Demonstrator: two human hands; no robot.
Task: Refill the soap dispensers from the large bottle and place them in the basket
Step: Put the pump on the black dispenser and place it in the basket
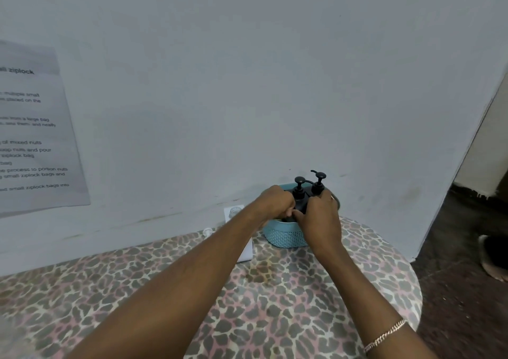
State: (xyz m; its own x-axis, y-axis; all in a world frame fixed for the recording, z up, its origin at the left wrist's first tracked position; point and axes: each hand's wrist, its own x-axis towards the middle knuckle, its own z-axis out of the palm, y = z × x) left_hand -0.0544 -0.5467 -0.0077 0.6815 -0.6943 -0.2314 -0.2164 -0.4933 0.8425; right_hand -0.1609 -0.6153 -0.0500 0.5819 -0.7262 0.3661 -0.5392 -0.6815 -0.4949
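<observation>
Head view: a grey wall backs a leopard-print table. At the table's far edge, against the wall, sits a teal basket. The left hand and right hand curl their fingers around two black soap dispensers standing upright inside it.

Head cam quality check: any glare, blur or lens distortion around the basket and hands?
Head view: flat, dim light, no glare, faint shadow on the wall by the basket. Wide-angle bend tilts the door frame and curves the tablecloth edge; its near-left corner smears. Wall sheet print is soft. Left hand, right hand and dispensers look fairly sharp.
</observation>
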